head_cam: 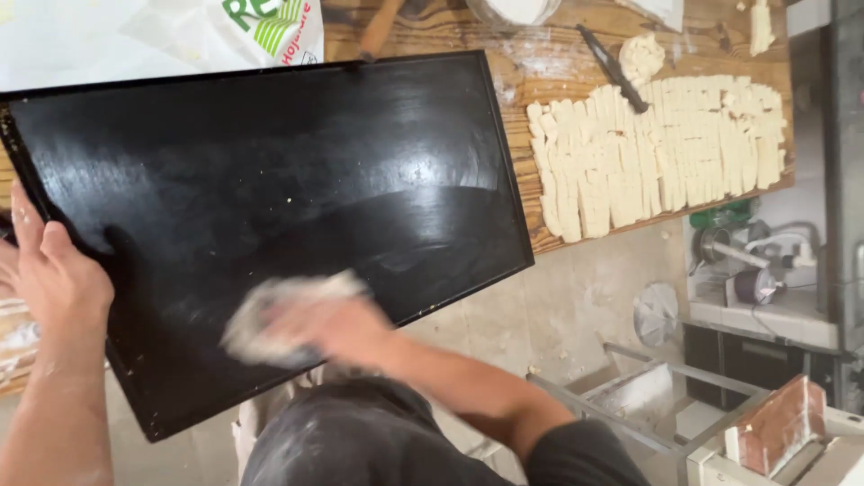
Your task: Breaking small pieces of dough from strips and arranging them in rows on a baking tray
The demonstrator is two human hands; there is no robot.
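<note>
A large black baking tray fills the middle of the view, tilted and partly over the wooden table. My left hand grips its left edge. My right hand, blurred by motion, presses a crumpled pale cloth or paper wad against the tray's glossy surface near its lower edge. A few small crumbs dot the tray.
On the wooden table at the right lie several cut strips of pale dough with a dark-handled knife beside them. A white bag sits at the top left. Metal frames and a brick stand on the floor below right.
</note>
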